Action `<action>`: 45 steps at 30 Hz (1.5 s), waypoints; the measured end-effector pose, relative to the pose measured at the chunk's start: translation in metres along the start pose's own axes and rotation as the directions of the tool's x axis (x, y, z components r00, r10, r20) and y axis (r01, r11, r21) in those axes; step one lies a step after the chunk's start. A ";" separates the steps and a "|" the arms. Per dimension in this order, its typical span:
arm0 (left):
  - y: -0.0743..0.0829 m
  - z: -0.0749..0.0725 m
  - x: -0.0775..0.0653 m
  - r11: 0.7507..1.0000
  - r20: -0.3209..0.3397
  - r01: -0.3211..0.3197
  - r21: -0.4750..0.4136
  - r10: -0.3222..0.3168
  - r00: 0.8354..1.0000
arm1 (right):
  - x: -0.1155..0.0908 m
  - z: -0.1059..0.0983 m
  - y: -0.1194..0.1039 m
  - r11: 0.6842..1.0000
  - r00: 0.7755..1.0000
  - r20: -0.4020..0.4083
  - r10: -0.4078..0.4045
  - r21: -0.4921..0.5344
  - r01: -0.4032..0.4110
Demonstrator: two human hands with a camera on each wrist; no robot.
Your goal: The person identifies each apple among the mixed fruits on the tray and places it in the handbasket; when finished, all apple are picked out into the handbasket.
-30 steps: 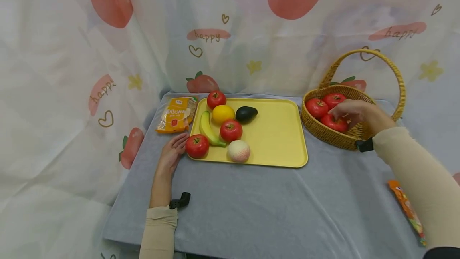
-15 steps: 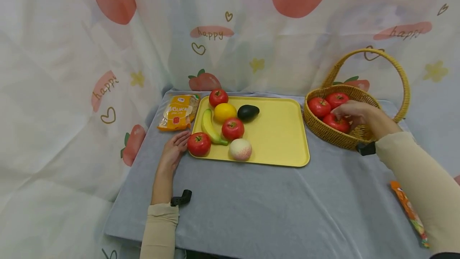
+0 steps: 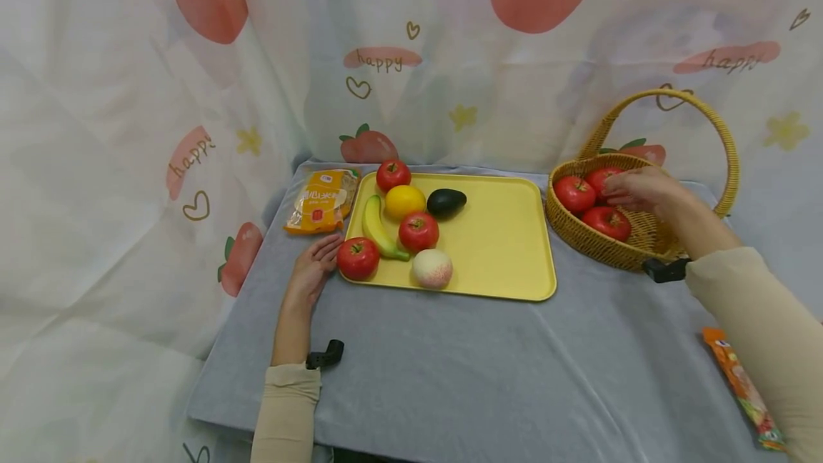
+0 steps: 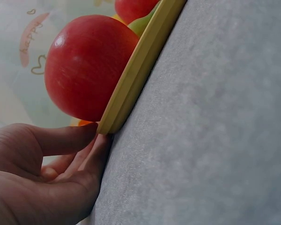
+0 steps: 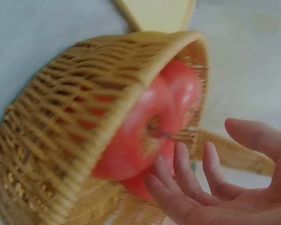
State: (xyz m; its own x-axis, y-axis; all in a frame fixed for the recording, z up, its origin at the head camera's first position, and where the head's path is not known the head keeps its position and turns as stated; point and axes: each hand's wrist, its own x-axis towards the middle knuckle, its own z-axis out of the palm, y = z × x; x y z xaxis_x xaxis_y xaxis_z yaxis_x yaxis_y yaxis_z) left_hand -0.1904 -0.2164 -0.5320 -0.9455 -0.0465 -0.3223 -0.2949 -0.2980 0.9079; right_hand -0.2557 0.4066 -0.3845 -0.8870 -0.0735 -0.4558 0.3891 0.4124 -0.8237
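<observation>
Three red apples [image 3: 607,223] sit close together in the left part of a wicker basket [image 3: 581,241], which stands at the far right of the worktop [image 3: 450,370] with its tall handle [image 3: 729,141] upright. The right hand [image 3: 643,190] hovers over the basket holding nothing, its fingers apart and loosely extended; its fingertips are near the back apple, though whether they touch it I cannot tell.

To the left of the basket, well apart from the left hand, lies a yellow tray [image 3: 501,241]. The left hand [image 3: 313,266] pinches the tray's near left corner, thumb at the top of the rim and fingers below.

The fruit on the tray gathers in its left half. Another red apple rests right at the pinched corner, with a banana [image 3: 381,231] just behind it and a pale, pink-speckled peach [image 3: 432,269] by the near edge. Further back are a second apple, a yellow lemon [image 3: 404,202], a dark avocado [image 3: 446,202] and, at the back left corner, a third apple.

An orange snack bag [image 3: 321,202] lies left of the tray. An orange wrapped stick [image 3: 742,388] lies beside the right sleeve [image 3: 759,327]. Grey cloth covers the worktop, and a fruit-printed curtain [image 3: 257,34] hangs behind.
</observation>
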 end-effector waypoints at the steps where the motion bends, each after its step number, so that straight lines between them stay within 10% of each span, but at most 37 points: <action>1: 0.000 0.000 0.000 1.000 -0.002 0.000 0.000 0.000 1.000 | -0.002 0.002 -0.003 1.000 1.000 -0.002 -0.019 0.000 0.019; 9: 0.001 0.001 -0.001 1.000 -0.011 0.011 0.019 -0.011 1.000 | -0.019 0.028 -0.027 0.983 0.990 0.014 -0.144 -0.114 0.144; 45: 0.000 -0.001 -0.001 0.999 0.005 0.006 0.041 -0.006 1.000 | -0.004 0.196 -0.076 0.959 0.934 0.223 -0.279 0.018 0.282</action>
State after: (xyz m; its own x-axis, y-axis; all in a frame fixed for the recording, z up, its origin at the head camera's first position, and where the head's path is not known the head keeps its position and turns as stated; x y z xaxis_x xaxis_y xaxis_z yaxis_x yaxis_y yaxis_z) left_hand -0.1893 -0.2175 -0.5323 -0.9444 -0.0404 -0.3263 -0.3056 -0.2585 0.9164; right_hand -0.2331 0.1975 -0.3857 -0.8817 -0.3861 -0.2712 0.1273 0.3588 -0.9247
